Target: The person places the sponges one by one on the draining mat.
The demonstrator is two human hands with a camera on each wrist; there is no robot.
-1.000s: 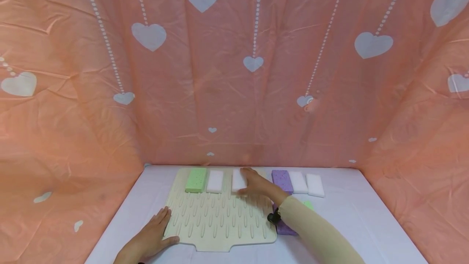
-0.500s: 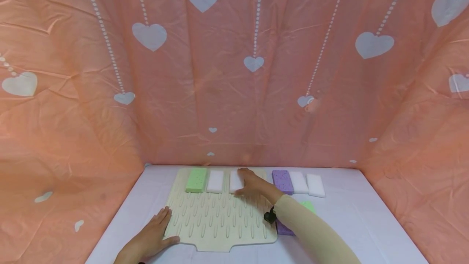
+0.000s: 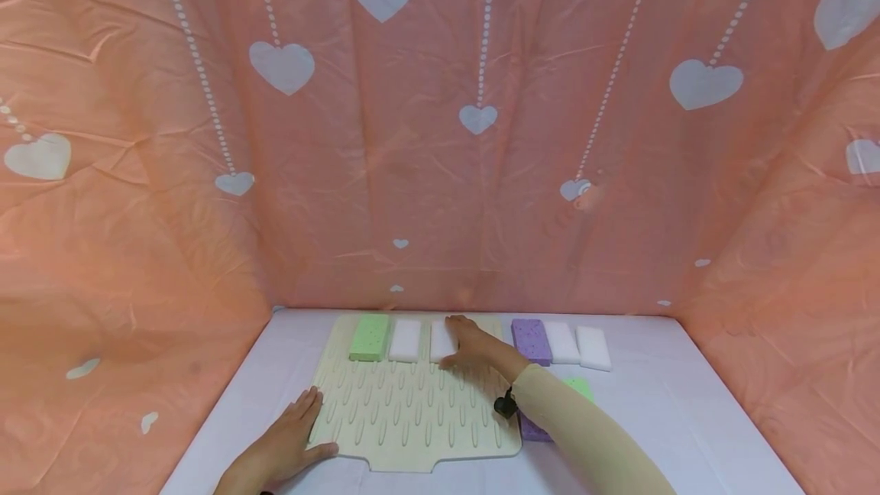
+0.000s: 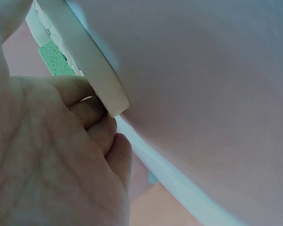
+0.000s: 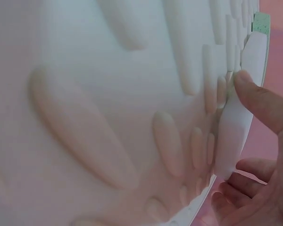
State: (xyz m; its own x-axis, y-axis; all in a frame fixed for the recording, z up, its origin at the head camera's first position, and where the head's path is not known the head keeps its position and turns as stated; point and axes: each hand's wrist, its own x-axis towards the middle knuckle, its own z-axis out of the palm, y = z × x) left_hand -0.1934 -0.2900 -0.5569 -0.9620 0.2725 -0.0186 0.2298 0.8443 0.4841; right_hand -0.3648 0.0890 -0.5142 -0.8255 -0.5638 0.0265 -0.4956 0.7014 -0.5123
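**Sponge [image 3: 442, 341] pinched by our right hand [image 3: 477, 346] on the ridged board [image 3: 406, 418]**

With our right hand we grasp the white block, thumb at its near end and fingers at the far end, the back of the hand hiding part of it in the head view. It lies near the far edge of the board, among raised oblong ridges. Our left hand [image 3: 285, 441] is not clenched: its fingers lie along the board's left edge, the thumb spread to the near edge.

Left of the grasped block, across a gap, we see a second white sponge [image 3: 406, 340], with a green sponge [image 3: 370, 338] just beside it, both on the board. Off the board to the right, a purple sponge [image 3: 531, 341] and two white pads [image 3: 593, 347] stand in a row on the white surface [image 3: 653, 418]. Nearer us, a lime-green piece [image 3: 579, 386] and a second purple block [image 3: 536, 428] are partly hidden by our beige sleeve [image 3: 584, 434]. Behind hangs an orange-pink curtain [image 3: 426, 205] printed with hearts.
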